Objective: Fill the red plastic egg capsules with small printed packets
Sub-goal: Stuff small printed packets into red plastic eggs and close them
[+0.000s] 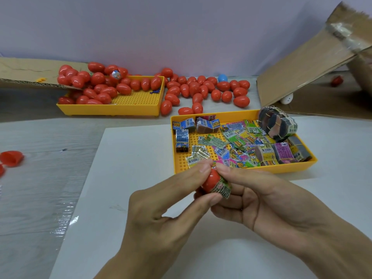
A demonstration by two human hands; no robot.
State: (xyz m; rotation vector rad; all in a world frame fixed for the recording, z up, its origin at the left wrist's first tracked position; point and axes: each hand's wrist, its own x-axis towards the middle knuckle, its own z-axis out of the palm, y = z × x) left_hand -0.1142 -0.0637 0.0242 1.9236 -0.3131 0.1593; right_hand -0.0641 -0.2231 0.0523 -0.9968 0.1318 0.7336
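Hands (217, 198) pinching egg capsule (210, 181), packet (222, 188)

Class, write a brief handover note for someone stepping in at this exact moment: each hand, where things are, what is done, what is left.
Left hand grips a red capsule half. Right hand pinches a printed packet at its opening, not yet fully inside.
Loose and bundled packets fill the near yellow tray.
Closed red eggs lie in and beside the far yellow tray; open red halves sit far left.
Left: seat the packet, close the capsule, continue.
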